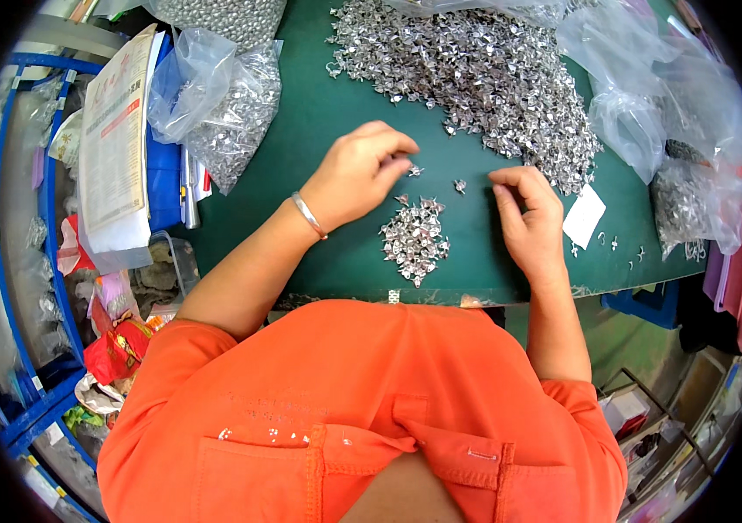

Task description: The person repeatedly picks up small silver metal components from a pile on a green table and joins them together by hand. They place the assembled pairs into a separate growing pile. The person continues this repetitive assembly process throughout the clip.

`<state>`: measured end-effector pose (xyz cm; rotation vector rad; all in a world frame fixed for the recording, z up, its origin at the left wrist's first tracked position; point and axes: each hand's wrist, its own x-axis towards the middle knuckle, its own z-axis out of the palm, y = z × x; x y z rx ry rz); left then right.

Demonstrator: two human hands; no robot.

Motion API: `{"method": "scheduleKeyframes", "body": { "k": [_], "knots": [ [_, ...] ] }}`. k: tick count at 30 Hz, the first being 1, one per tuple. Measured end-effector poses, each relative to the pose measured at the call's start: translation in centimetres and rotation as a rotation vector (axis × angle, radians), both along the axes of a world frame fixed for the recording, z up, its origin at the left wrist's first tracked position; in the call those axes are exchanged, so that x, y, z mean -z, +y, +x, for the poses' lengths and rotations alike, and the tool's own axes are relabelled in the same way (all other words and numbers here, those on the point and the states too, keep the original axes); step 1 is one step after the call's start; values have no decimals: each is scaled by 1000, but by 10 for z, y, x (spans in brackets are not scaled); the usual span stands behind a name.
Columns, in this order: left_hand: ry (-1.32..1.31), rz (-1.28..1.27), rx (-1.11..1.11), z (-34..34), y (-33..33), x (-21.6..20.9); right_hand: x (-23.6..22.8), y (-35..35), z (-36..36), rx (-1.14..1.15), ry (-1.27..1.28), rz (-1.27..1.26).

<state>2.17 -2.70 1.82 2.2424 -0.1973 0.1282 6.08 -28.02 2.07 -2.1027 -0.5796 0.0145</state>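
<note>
My left hand [360,174], a metal bangle [308,215] on its wrist, hovers over the green tabletop with fingers loosely bent and slightly apart. Just beside its fingertips is one small silvery metal piece [415,172]. My right hand [530,213] is curved on the other side, thumb and forefinger tips a little apart and nothing visible between them. Another single metal piece [460,186] lies between the two hands. Nearer to me is a small pile of metal pieces [415,241]. A large heap of similar pieces [476,74] spreads beyond my hands.
Clear plastic bags of metal parts [236,118] stand at the far left, more bags [689,192] at the right. A white paper slip [584,216] and a few loose hooks [614,243] lie by my right hand. Blue shelving [48,227] flanks the table's left.
</note>
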Motion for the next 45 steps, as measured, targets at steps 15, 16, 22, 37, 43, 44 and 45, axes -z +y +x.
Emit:
{"method": "scheduleKeyframes", "body": {
  "k": [15, 16, 22, 37, 43, 44, 45],
  "knots": [
    [108, -87, 369, -16, 0, -20, -16, 22, -10, -411, 340, 97],
    [79, -108, 402, -17, 1, -21, -15, 25, -8, -378, 166, 68],
    [-290, 98, 3, 34, -28, 14, 9, 58, 32, -167, -479, -317],
    [-223, 26, 8, 16, -14, 8, 5, 16, 12, 3, -220, -40],
    [-247, 112, 175, 14, -19, 16, 8, 20, 7, -175, -199, -61],
    [-246, 99, 170, 12, -15, 15, 10, 16, 8, -133, -180, -39],
    [-165, 23, 128, 10, -13, 12, 7, 13, 9, -59, -129, -50]
  ]
}}
